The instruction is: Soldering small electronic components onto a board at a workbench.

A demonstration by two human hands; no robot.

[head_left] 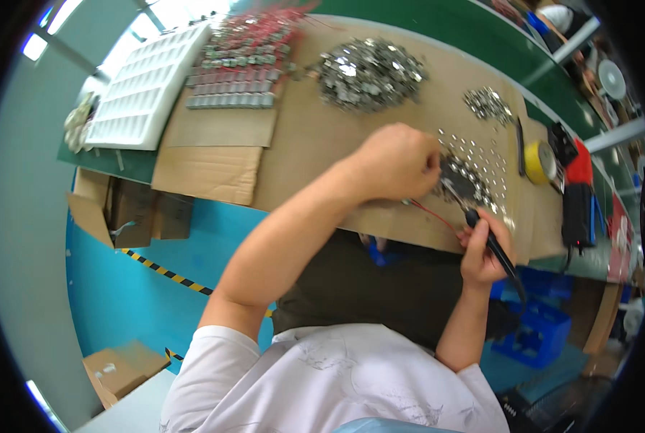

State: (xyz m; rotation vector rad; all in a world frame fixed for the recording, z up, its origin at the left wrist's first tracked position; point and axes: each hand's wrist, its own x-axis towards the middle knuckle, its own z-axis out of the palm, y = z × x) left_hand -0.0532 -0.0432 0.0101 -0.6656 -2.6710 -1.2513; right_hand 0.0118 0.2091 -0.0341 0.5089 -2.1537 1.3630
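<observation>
My right hand (490,249) grips the black handle of a soldering iron (501,252), its tip pointing up and left toward a dark pad (461,182) edged with small shiny metal parts. Just left of that pad is my left hand (398,162), its fingers curled and closed; whatever they hold is hidden behind the hand. A thin red wire (432,212) runs between the two hands, close to the right fingertips. Beyond the pad, small metal pieces (474,149) lie in rows on the cardboard-covered bench (304,162).
Farther back lie a large heap of metal parts (369,74) and a smaller heap (487,105). At right are a yellow tape roll (539,162) and a black box (576,216). Far left, a white compartment tray (145,90) stands beside grey blocks (230,101) with red wires.
</observation>
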